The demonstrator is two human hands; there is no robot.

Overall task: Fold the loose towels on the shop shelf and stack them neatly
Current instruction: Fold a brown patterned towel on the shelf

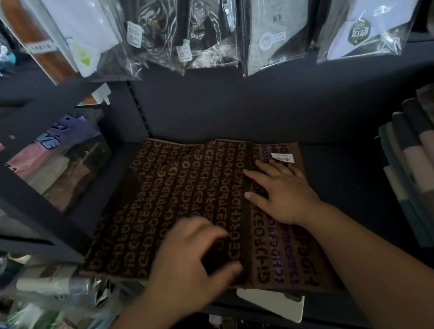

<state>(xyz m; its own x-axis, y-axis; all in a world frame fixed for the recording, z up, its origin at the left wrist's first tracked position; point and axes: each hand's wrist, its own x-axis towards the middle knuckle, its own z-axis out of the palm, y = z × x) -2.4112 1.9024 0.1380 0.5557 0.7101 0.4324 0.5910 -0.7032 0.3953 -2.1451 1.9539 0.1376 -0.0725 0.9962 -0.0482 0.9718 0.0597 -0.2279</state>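
A brown towel [175,194] patterned with rows of letters lies spread on the dark shelf [348,175]. A dark folded layer covers its left part; a lighter brown strip with a white label [282,156] shows along its right side. My right hand [281,189] lies flat, fingers spread, pressing on the fold line near the label. My left hand [192,263] is blurred at the towel's near edge, fingers curled with thumb and fingers around the dark layer's edge.
A stack of folded grey, pink and teal towels [429,165] fills the shelf's right side. Bagged goods [185,23] hang above the shelf. A glass-sided compartment [54,162] stands at left. A white price tag [274,303] hangs on the shelf's front edge.
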